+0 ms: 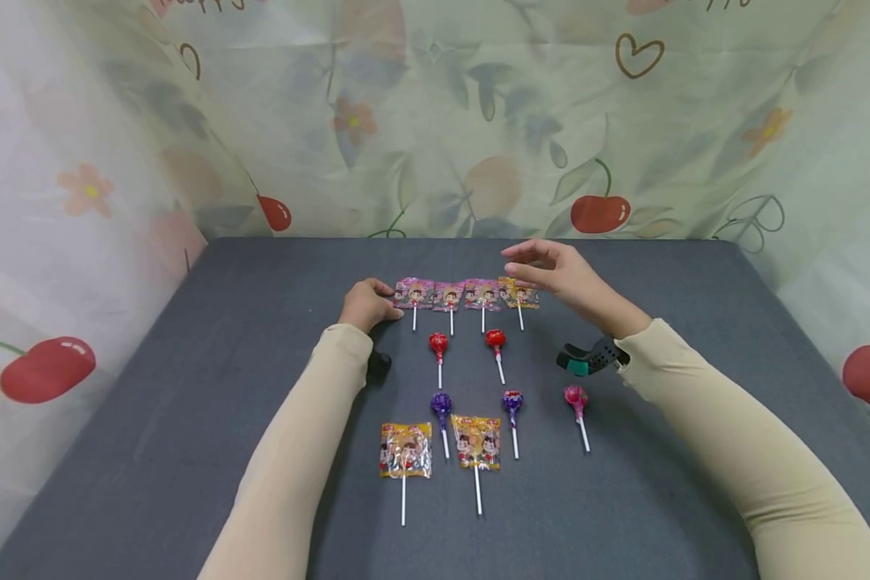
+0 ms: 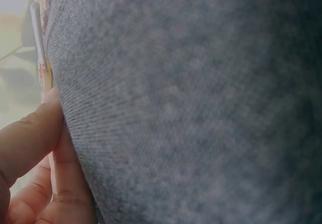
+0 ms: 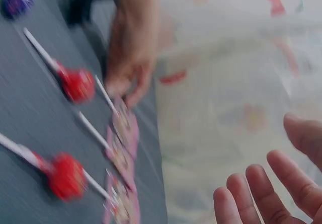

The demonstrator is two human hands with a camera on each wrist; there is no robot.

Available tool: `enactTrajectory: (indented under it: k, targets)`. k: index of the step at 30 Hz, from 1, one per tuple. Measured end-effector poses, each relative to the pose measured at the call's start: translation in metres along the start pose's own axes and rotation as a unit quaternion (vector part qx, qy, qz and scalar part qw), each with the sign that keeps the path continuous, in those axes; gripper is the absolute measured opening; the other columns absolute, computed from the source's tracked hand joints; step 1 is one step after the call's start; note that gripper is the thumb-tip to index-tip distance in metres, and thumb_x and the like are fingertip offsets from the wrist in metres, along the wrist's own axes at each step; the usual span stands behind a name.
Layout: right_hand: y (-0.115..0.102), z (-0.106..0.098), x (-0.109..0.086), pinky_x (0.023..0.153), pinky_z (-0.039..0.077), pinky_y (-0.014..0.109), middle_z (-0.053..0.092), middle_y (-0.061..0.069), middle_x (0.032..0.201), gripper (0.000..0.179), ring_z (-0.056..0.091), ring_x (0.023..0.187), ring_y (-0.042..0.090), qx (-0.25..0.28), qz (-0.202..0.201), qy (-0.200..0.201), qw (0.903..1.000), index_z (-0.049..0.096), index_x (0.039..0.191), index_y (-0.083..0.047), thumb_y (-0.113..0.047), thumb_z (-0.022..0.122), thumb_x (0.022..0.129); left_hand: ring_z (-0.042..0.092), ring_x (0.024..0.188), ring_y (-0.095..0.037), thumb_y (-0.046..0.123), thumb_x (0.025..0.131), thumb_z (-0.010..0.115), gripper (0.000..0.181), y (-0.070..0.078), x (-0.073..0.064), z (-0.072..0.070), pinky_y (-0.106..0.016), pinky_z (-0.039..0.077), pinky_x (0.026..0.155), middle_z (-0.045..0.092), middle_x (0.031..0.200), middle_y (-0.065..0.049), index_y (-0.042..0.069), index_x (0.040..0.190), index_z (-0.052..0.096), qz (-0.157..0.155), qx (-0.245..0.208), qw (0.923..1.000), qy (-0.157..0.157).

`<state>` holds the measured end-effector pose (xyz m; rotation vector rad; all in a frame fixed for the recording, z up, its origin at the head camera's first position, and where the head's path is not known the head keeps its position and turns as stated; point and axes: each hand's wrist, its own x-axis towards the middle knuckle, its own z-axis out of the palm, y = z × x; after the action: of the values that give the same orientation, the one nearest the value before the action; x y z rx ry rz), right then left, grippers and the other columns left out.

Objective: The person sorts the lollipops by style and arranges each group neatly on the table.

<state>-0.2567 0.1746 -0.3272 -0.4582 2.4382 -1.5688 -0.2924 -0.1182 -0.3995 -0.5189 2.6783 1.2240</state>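
My left hand (image 1: 368,304) is at the left edge of the leftmost pink-wrapped lollipop (image 1: 413,288), thumb nearer me and index finger farther; I can't tell whether I pinch the wrapper or only touch it. To my left, the dark tabletop (image 1: 188,403) lies open out to its left edge. Beyond the row, a bare strip leads to the far edge, where the floral cloth (image 1: 435,121) rises. My right hand (image 1: 567,278) is released, fingers spread, raised by the yellow-wrapped lollipop (image 1: 525,296) at the row's right end, with open tabletop to its right. On my side the room is tight: two red lollipops, the left one (image 1: 438,344) and the right one (image 1: 495,339), lie close to the row's stick ends.

The leftmost pink-wrapped lollipop lies with its wrapper toward the far edge and its stick pointing at me, its long axis running nearly straight away from me. The yellow-wrapped lollipop also points its stick my way, angled slightly right.
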Motion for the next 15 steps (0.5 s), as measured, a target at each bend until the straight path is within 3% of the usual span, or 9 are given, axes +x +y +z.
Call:
enactTrajectory:
  k: [8,11,15]
  targets:
    - [-0.001,0.038,-0.030,0.091,0.050,0.040,0.063,0.012,0.122,0.041,0.063,0.108,0.026,-0.057,-0.039,-0.100,0.9926,0.063,0.123,-0.011,-0.027,0.073,0.087,0.052,0.101,-0.025,0.010,0.080,0.079,0.039,-0.002,0.000,0.000,-0.040,0.041,0.096,0.061,0.116,-0.013,0.009,0.116,0.062,0.007,0.004,1.0000,-0.004]
    - [0.002,0.051,-0.038,0.096,0.048,0.040,0.063,0.015,0.124,0.045,0.060,0.114,0.030,-0.063,-0.039,-0.145,0.9866,0.062,0.123,-0.008,-0.025,0.077,0.084,0.054,0.098,-0.024,0.009,0.080,0.079,0.040,-0.002,0.000,0.000,-0.039,0.042,0.094,0.064,0.110,-0.012,0.009,0.116,0.061,0.010,0.001,0.9999,-0.008]
    - [0.009,0.063,-0.046,0.100,0.045,0.042,0.063,0.013,0.125,0.049,0.058,0.118,0.030,-0.095,-0.046,-0.194,0.9753,0.063,0.122,-0.005,-0.028,0.078,0.082,0.052,0.102,-0.026,0.009,0.080,0.079,0.039,-0.001,0.000,0.000,-0.040,0.040,0.096,0.061,0.117,-0.014,0.009,0.115,0.062,0.007,-0.002,1.0000,-0.003]
